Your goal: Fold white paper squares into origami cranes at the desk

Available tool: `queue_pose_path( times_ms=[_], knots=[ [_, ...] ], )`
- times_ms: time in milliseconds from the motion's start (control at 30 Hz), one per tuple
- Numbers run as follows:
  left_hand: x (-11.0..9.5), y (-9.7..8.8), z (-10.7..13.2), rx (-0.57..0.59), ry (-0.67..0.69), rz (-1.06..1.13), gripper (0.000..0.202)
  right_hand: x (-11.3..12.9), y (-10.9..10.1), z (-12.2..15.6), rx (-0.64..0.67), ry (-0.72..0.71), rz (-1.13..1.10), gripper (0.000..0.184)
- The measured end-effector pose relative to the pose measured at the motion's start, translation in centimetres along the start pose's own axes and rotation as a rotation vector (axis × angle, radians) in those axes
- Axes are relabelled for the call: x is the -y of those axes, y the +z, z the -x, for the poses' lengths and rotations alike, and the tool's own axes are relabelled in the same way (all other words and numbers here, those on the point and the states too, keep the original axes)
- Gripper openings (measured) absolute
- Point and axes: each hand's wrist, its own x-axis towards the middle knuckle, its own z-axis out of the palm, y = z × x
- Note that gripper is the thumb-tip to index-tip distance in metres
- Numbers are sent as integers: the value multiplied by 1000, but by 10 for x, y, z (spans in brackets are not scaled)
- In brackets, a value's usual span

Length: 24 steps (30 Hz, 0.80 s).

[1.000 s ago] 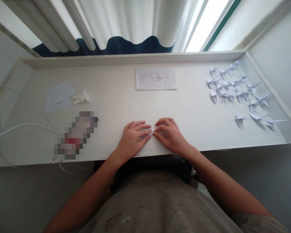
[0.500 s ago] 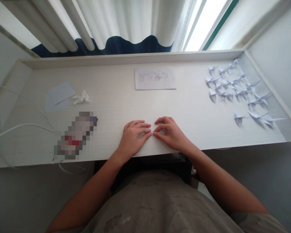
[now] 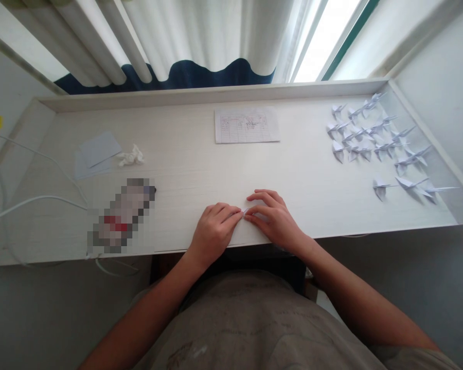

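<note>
Close to the desk's front edge, a small folded white paper (image 3: 244,211) is pinched between my two hands. My left hand (image 3: 217,226) holds its left side, thumb and fingers pressed together. With thumb and index finger my right hand (image 3: 273,216) grips the right side, while its other fingers arch above. Most of the paper is hidden by the fingers, so its exact shape cannot be made out. Several folded white paper cranes (image 3: 364,136) stand in a group on the right part of the desk.
A printed form sheet (image 3: 247,126) lies at the back middle of the white desk (image 3: 177,149). On the left are loose paper squares (image 3: 99,149), a crumpled tissue (image 3: 131,155), a pixelated object (image 3: 123,216) and white cables (image 3: 34,202). A raised rim borders the desk's back and sides.
My left fingers have drawn closer together around the paper. Both hands have shifted slightly toward my body, and the right fingers have changed their bend a little.
</note>
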Motion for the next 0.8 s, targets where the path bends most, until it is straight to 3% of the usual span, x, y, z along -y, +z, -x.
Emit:
queue_pose_path(
  times_ms=[267, 367, 533, 800],
  knots=[
    [-13, -2, 10, -92, 55, -70, 21, 8, -2, 17, -22, -165, 197, 17],
    [-15, -1, 14, -67, 47, -58, 19, 9, -2, 16, 10, -200, 173, 19],
    [-17, -1, 12, -14, -64, -17, 19, 11, -1, 13, 33, -102, 92, 19],
    [-20, 4, 2, -54, -229, 29, 15, 13, 1, 9, 17, 98, -19, 13]
  ],
)
